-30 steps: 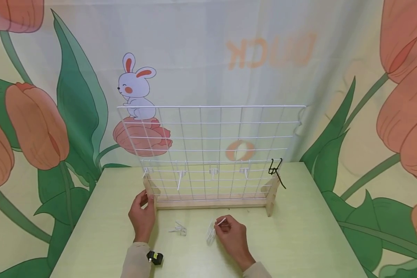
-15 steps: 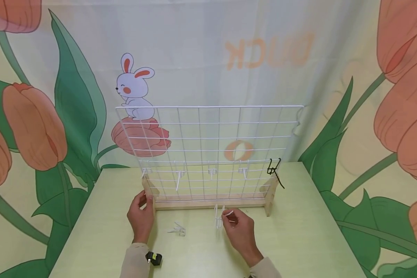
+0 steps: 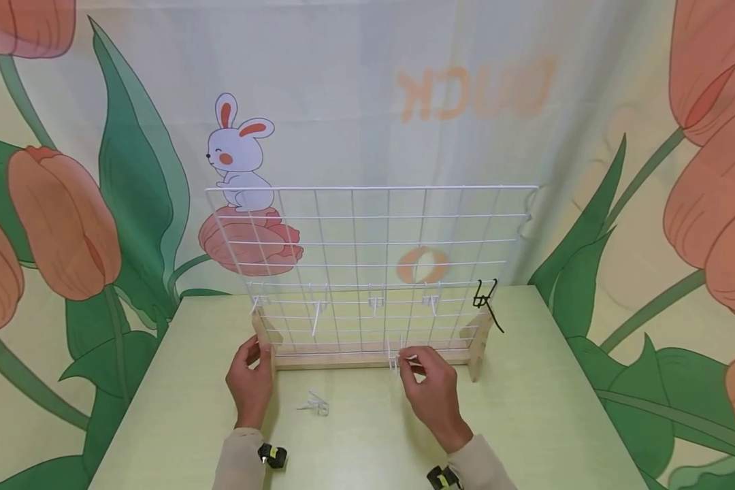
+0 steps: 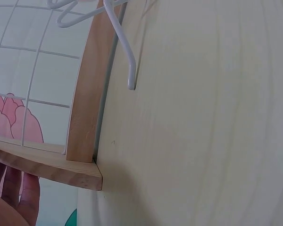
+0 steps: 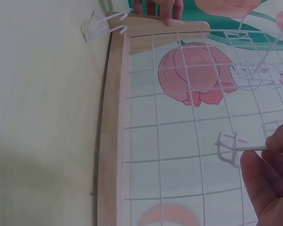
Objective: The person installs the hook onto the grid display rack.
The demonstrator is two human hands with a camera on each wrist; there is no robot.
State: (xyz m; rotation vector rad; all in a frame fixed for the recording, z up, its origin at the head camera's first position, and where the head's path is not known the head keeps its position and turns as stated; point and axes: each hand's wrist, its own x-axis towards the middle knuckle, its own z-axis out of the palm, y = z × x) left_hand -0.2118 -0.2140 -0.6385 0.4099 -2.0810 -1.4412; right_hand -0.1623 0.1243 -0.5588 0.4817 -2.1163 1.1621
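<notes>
My right hand (image 3: 435,391) pinches the stem of a white wire display hook (image 5: 227,147) between thumb and fingers. In the head view its two prongs point up, just in front of the lower part of a white wire grid panel (image 3: 373,188); whether they touch it I cannot tell. That panel stands in a wooden base (image 3: 367,359). My left hand (image 3: 250,381) grips the base's left side piece, with fingers (image 4: 29,197) behind the wood in the left wrist view. Another white hook (image 3: 315,405) lies loose on the table between my hands.
Several white hooks (image 3: 316,316) hang in a row across the panel. A black hook (image 3: 482,300) hangs at its right end and sticks forward. Behind the pale table (image 3: 177,408) hangs a curtain (image 3: 343,82) printed with tulips and a rabbit.
My right hand has lifted the white hook off the table and carried it forward and slightly right to the panel's lower part. My left hand stays on the wooden side piece.
</notes>
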